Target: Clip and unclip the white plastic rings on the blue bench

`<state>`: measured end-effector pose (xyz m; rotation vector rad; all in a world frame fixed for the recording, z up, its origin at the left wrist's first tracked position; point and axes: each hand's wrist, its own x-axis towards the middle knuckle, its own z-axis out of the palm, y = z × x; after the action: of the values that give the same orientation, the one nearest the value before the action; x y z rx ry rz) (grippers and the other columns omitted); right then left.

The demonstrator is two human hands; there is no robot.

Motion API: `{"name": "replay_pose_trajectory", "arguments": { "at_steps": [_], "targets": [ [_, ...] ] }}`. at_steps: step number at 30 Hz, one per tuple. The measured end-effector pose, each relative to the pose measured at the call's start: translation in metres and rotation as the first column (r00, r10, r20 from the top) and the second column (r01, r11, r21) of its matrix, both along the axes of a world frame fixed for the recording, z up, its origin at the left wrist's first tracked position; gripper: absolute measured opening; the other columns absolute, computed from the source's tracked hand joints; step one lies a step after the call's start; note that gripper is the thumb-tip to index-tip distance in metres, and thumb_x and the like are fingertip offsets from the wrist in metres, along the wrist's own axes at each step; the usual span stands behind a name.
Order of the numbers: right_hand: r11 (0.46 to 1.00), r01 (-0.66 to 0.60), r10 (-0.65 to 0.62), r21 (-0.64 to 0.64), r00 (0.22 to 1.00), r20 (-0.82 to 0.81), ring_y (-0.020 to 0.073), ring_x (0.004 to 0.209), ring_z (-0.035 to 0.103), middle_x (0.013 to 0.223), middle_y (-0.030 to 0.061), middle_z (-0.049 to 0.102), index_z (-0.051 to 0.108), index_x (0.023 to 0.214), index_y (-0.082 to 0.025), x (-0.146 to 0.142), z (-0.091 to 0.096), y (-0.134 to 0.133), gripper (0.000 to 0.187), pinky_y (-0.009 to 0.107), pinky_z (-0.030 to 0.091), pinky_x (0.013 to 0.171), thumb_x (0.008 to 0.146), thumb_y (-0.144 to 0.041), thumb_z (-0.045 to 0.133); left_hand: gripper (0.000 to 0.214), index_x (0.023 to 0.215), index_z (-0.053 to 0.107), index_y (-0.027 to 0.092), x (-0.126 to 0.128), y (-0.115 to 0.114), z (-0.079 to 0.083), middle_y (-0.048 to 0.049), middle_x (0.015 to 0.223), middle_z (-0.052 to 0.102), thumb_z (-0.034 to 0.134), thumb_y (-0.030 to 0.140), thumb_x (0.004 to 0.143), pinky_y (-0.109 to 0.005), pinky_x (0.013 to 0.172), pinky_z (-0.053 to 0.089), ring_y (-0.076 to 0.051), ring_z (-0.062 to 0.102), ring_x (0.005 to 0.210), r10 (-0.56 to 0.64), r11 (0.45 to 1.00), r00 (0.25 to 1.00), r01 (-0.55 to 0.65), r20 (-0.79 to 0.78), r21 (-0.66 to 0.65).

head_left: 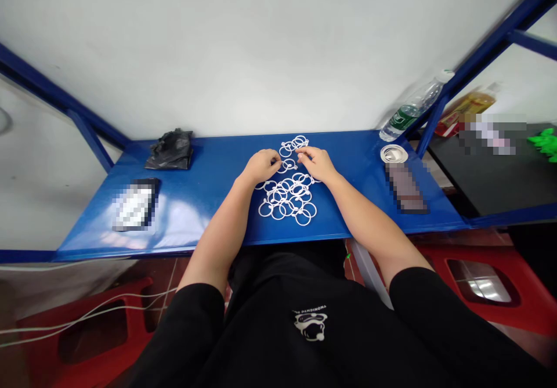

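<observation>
The left hand (261,166) and right hand (317,163) curl, fingertips pinched at white plastic rings (287,202) tangled mid-way along the blue metal bench (209,202); any actual grip cannot be told.

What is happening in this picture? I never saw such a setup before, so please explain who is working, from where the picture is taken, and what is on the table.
No machine is working here, only a person with two bare hands. The picture comes from a camera worn on the person's head, looking forward and down, so the black sleeves show at the bottom. The left hand and right hand are over a blue metal table, among white plastic rings. The fingers touch the rings, but it is too small to tell if they grip one. Also on the table are a black plastic bag, a water bottle, a white coil and two blurred objects.
</observation>
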<state>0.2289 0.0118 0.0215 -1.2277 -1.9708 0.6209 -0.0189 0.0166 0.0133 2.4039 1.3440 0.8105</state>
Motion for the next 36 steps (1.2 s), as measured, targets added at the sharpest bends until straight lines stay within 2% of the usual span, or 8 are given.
{"name": "replay_pose_trajectory", "arguments": {
  "at_steps": [3, 6, 10, 15, 19, 22, 27, 36],
  "targets": [
    [0.990, -0.095, 0.099, -0.100, 0.995, 0.033, 0.0203, 0.081, 0.077, 0.086, 0.0025, 0.083, 0.078, 0.126, -0.022, -0.003, -0.002, -0.002, 0.032, 0.034, 0.058, 0.085, 0.101, -0.029, 0.059, 0.013, 0.089, 0.071, 0.021, 0.001, -0.001, 0.001, -0.0051, 0.088, 0.076, 0.059, 0.026, 0.093, -0.034, 0.078, 0.052, -0.020, 0.067, 0.080, 0.005, 1.000, 1.000, -0.005, 0.017, -0.013],
    [0.983, -0.171, 0.176, -0.059, 0.980, 0.094, 0.0228, 0.100, 0.078, 0.110, 0.0043, 0.084, 0.079, 0.124, -0.026, -0.006, -0.002, -0.004, 0.030, 0.039, 0.057, 0.096, 0.100, -0.027, 0.061, 0.014, 0.089, 0.070, 0.021, 0.001, -0.002, 0.001, -0.0058, 0.090, 0.076, 0.059, 0.027, 0.095, -0.034, 0.077, 0.051, -0.021, 0.067, 0.082, 0.039, 0.999, 0.999, -0.039, 0.027, 0.007],
    [0.990, -0.135, 0.130, 0.034, 0.985, 0.114, 0.0265, 0.120, 0.073, 0.128, 0.0047, 0.080, 0.080, 0.124, -0.028, -0.006, 0.000, -0.003, 0.029, 0.045, 0.052, 0.109, 0.101, -0.030, 0.062, 0.012, 0.091, 0.070, 0.022, 0.002, -0.002, 0.001, -0.0053, 0.090, 0.076, 0.061, 0.027, 0.095, -0.033, 0.077, 0.051, -0.021, 0.068, 0.083, 0.084, 0.996, 0.995, -0.085, 0.056, 0.020],
    [0.994, -0.107, 0.106, 0.000, 0.989, 0.103, 0.0238, 0.096, 0.075, 0.108, 0.0059, 0.083, 0.081, 0.122, -0.024, -0.004, 0.001, -0.003, 0.030, 0.037, 0.054, 0.091, 0.101, -0.039, 0.065, 0.012, 0.095, 0.073, 0.021, 0.008, -0.005, 0.005, -0.0055, 0.093, 0.078, 0.063, 0.028, 0.097, -0.033, 0.084, 0.054, -0.021, 0.071, 0.088, 0.088, 0.993, 0.991, -0.095, 0.099, 0.075],
    [0.987, -0.156, 0.150, 0.043, 0.982, 0.117, 0.0227, 0.094, 0.073, 0.099, 0.0051, 0.082, 0.082, 0.110, -0.022, -0.005, 0.002, -0.004, 0.025, 0.034, 0.050, 0.088, 0.102, -0.034, 0.061, 0.014, 0.098, 0.075, 0.021, 0.015, -0.010, 0.008, -0.0054, 0.094, 0.079, 0.064, 0.029, 0.098, -0.034, 0.087, 0.055, -0.021, 0.073, 0.088, 0.039, 0.994, 0.994, -0.050, 0.106, 0.097],
    [0.992, -0.114, 0.110, 0.044, 0.990, 0.087, 0.0210, 0.084, 0.070, 0.092, 0.0043, 0.080, 0.081, 0.102, -0.021, -0.005, 0.001, -0.003, 0.024, 0.032, 0.049, 0.080, 0.101, -0.032, 0.059, 0.016, 0.105, 0.077, 0.021, 0.017, -0.012, 0.011, -0.0055, 0.098, 0.081, 0.066, 0.029, 0.097, -0.034, 0.088, 0.056, -0.021, 0.074, 0.090, 0.020, 0.996, 0.995, -0.028, 0.097, 0.079],
    [0.997, -0.080, 0.080, 0.012, 0.997, -0.009, 0.0178, 0.067, 0.064, 0.080, 0.0023, 0.078, 0.080, 0.107, -0.020, -0.003, -0.003, -0.003, 0.024, 0.030, 0.048, 0.069, 0.098, -0.034, 0.063, 0.022, 0.115, 0.079, 0.025, 0.017, -0.014, 0.015, -0.0042, 0.107, 0.082, 0.065, 0.027, 0.099, -0.034, 0.091, 0.055, -0.021, 0.074, 0.096, -0.017, 0.999, 1.000, 0.017, 0.022, 0.027],
    [0.986, -0.154, 0.153, 0.070, 0.988, 0.012, 0.0213, 0.088, 0.073, 0.111, 0.0062, 0.082, 0.080, 0.125, -0.022, -0.004, -0.003, -0.003, 0.035, 0.037, 0.058, 0.087, 0.094, -0.022, 0.062, 0.015, 0.105, 0.080, 0.022, 0.015, -0.011, 0.013, -0.0046, 0.099, 0.079, 0.067, 0.027, 0.098, -0.032, 0.083, 0.053, -0.020, 0.071, 0.088, 0.007, 1.000, 1.000, -0.007, 0.021, 0.019]
  ]
}}
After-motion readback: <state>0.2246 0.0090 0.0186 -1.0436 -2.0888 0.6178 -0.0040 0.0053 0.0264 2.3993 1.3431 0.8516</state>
